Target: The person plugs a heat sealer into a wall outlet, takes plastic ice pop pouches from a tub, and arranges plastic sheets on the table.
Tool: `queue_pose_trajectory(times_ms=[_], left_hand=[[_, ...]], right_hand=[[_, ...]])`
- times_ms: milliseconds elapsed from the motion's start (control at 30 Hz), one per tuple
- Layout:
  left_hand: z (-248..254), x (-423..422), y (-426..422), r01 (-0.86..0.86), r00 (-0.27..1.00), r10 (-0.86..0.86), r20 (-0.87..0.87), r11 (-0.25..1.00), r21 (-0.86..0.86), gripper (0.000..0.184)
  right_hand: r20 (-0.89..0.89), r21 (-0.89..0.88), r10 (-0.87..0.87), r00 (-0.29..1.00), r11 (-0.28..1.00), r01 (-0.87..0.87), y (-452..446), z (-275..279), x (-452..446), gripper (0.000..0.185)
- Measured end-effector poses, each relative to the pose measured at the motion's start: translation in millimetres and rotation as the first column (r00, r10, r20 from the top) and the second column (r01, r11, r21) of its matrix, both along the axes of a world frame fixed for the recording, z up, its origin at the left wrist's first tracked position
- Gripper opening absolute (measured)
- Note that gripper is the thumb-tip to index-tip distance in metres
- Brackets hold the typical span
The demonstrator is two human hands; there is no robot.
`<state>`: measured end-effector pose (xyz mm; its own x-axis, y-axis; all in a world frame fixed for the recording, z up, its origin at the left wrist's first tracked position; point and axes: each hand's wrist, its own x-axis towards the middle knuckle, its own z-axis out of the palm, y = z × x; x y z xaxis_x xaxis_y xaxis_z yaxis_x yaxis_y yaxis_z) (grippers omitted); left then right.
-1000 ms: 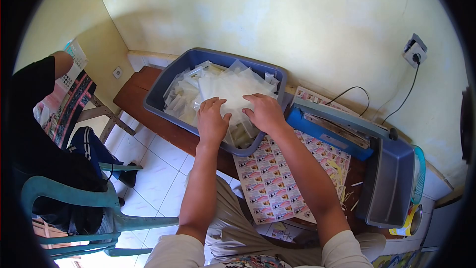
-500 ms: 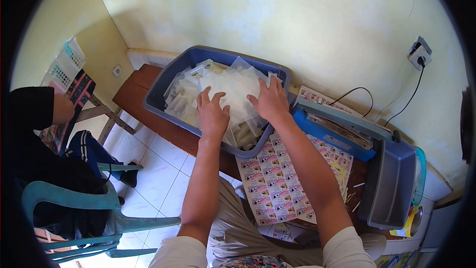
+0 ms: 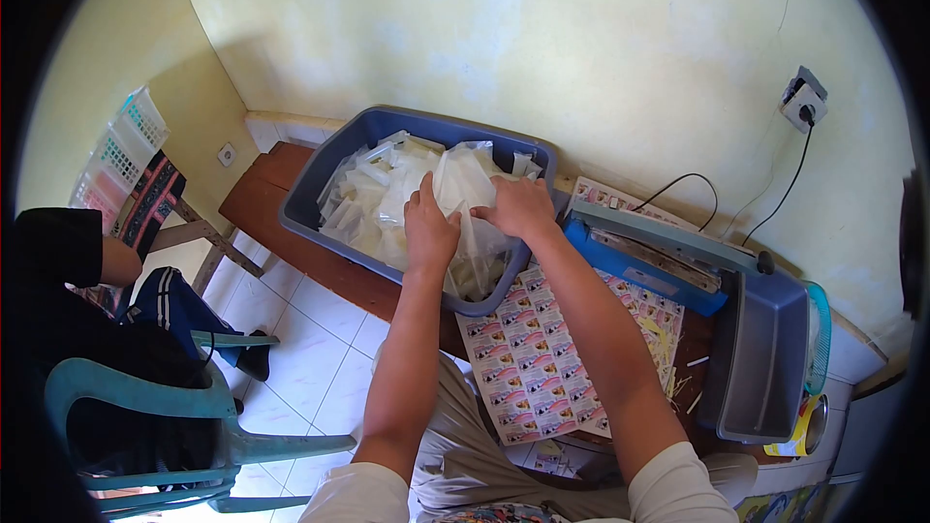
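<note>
A grey-blue plastic tub (image 3: pixel 325 244) holds a heap of small translucent plastic packets (image 3: pixel 373 184), with pale contents showing through some of them. Between my hands a larger translucent plastic bag (image 3: pixel 463 179) is bunched up on top of the heap. My left hand (image 3: pixel 431 230) has its fingers closed on the near left side of this bag. On the right side, my right hand (image 3: pixel 521 207) pinches the same plastic between thumb and fingers. What lies under the bag is partly hidden.
Printed label sheets (image 3: pixel 528 358) lie on the brown bench, right of the tub. A blue sealer (image 3: pixel 644 266) with a cord stands behind them, next to a grey bin (image 3: pixel 765 358). At left, a person in dark clothes (image 3: pixel 58 271) sits on a green chair (image 3: pixel 232 441).
Both hands were spread open over the flat plastic. Now they have closed on it and drawn it up into a bunch, with the hands slightly lower and nearer together.
</note>
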<state>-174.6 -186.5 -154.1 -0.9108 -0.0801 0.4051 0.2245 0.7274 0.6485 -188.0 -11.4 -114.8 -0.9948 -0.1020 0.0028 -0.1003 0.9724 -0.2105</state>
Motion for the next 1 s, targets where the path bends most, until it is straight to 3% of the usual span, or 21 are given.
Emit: queue_pose_trajectory(times_ms=[100,233,300,367,400,467,500,567,667,833,1000], left_hand=[[-1,-4,1,0.009,1.0,-0.009,-0.002,0.999,0.053,0.084],[-2,-9,-1,0.018,0.989,-0.036,0.144,0.991,0.129,0.08],[2,-5,0,0.031,0.984,-0.053,0.17,0.991,0.13,0.078],[12,5,4,-0.053,0.985,0.077,0.156,0.987,-0.15,0.073],[6,7,5,-0.052,0.985,0.075,0.154,0.987,-0.149,0.073],[-8,7,6,-0.307,0.95,0.304,-0.067,0.875,-0.375,0.075],[-6,7,4,-0.307,0.95,0.306,-0.065,0.875,-0.375,0.075],[-2,5,-1,-0.223,0.954,0.26,0.149,0.948,-0.225,0.083],[-3,1,-5,-0.156,0.964,0.196,0.177,0.963,-0.221,0.088],[0,2,-3,-0.111,0.987,0.131,0.09,0.974,-0.2,0.083],[3,-1,-3,-0.015,1.0,0.013,-0.028,0.997,-0.077,0.069]], right_hand=[[0.021,0.011,0.019,1.0,1.0,-0.02,0,1,0,0.07],[0.109,0.033,0.074,0.991,0.996,-0.078,3,3,-4,0.067],[0.048,-0.01,0.061,0.997,0.998,-0.06,2,-3,-4,0.069],[-0.014,-0.052,0.043,0.999,0.998,-0.044,3,-7,-4,0.072],[-0.012,-0.091,0.015,1.0,0.996,-0.016,2,-5,-2,0.074],[-0.01,-0.129,-0.012,1.0,0.992,0.011,0,1,-1,0.076],[0.009,-0.097,0.001,1.0,0.995,0.0,-1,1,-1,0.075],[0.03,-0.065,0.015,0.999,0.998,-0.013,-1,1,-4,0.075],[0.107,0.017,0.016,0.994,1.0,-0.018,-2,2,-5,0.071],[0.05,-0.116,0.028,0.998,0.993,-0.022,4,-2,-3,0.052],[0.024,-0.197,-0.002,1.0,0.98,0.007,6,0,0,0.051]])
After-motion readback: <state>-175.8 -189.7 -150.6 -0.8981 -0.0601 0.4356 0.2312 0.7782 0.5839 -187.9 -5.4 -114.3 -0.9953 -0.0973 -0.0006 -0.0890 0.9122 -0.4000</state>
